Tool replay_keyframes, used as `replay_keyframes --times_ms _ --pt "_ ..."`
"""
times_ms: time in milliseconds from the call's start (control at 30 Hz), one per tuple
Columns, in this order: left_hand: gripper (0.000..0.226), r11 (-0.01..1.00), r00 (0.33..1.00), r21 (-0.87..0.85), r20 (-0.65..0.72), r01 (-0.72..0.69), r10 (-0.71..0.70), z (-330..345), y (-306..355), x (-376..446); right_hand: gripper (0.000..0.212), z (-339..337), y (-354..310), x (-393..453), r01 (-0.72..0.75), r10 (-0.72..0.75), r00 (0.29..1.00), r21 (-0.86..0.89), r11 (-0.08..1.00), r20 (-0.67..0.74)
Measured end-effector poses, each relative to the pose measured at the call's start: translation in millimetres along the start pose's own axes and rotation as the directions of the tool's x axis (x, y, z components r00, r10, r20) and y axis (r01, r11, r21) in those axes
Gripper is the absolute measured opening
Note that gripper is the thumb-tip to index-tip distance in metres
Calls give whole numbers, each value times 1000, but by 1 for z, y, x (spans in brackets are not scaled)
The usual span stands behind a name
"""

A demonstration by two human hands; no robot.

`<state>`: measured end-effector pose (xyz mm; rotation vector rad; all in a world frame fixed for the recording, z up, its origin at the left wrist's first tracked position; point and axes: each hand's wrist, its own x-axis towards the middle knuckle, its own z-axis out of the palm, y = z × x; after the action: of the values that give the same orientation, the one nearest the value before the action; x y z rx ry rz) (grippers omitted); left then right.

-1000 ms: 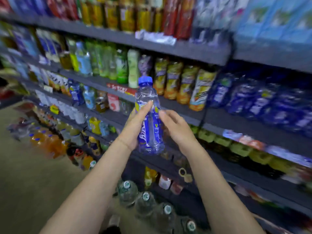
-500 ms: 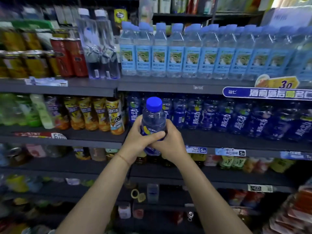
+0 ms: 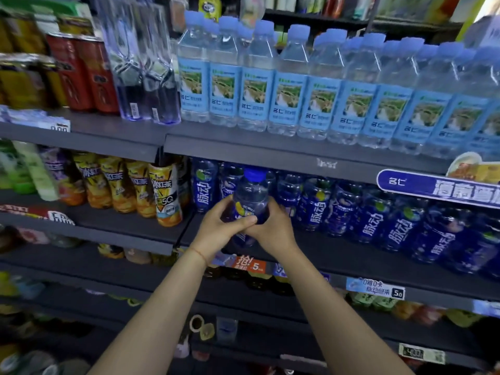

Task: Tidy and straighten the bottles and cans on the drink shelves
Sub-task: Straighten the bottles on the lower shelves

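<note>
Blue dominates the right half of the shelving. On the upper shelf (image 3: 270,151) a long row of pale blue water bottles (image 3: 286,85) stands upright, shoulder to shoulder, running off to the right; left of them are two tall clear bottles (image 3: 146,74), then red cans (image 3: 84,74) and yellow cans (image 3: 21,79). On the middle shelf (image 3: 351,258) a row of dark blue drink bottles (image 3: 373,215) stands at the far side, stretching from the centre to the right edge. Left of that row, past the shelf joint, yellow tea bottles (image 3: 165,193) lean slightly, with green and purple-labelled bottles further left, too blurred to read. Price tags (image 3: 376,289) hang on the shelf lip below, and a blue banner (image 3: 438,189) sits on the upper shelf's lip at the right.

The held blue bottle (image 3: 250,201) is upright, its blue cap just under the upper shelf's lip, in front of the dark blue row near its left end. The bottles behind it crowd close on both sides. Whether its base rests on the middle shelf cannot be told, as the hands cover it.

The left hand (image 3: 219,231) wraps the bottle's lower body from the left, fingers curled across the front of the label. The right hand (image 3: 273,231) grips it from the right, and the two hands meet at the front, touching. The grip of both is tight around the bottle, with the shoulder and cap rising free above the fingers.
</note>
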<state>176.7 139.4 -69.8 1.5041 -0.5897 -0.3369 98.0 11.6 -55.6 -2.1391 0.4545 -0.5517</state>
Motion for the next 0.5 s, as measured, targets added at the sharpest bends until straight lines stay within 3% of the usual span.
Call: replay_keyframes --times_ms 67,267,400,500 --pt "76 1000 999 4 -37 -14 14 -10 3 4 68 14 -4 15 9 -9 999 15 1000 40" --pt "70 997 989 66 -146 45 -35 -42 -6 24 53 57 -19 48 30 -28 992 -11 999 127" --pt "51 996 975 63 -214 69 -54 -50 -16 37 53 76 -18 54 11 -14 993 28 1000 121" --pt "50 990 966 122 -256 70 -37 -55 -21 47 44 82 -18 57 29 -33 994 37 999 101"
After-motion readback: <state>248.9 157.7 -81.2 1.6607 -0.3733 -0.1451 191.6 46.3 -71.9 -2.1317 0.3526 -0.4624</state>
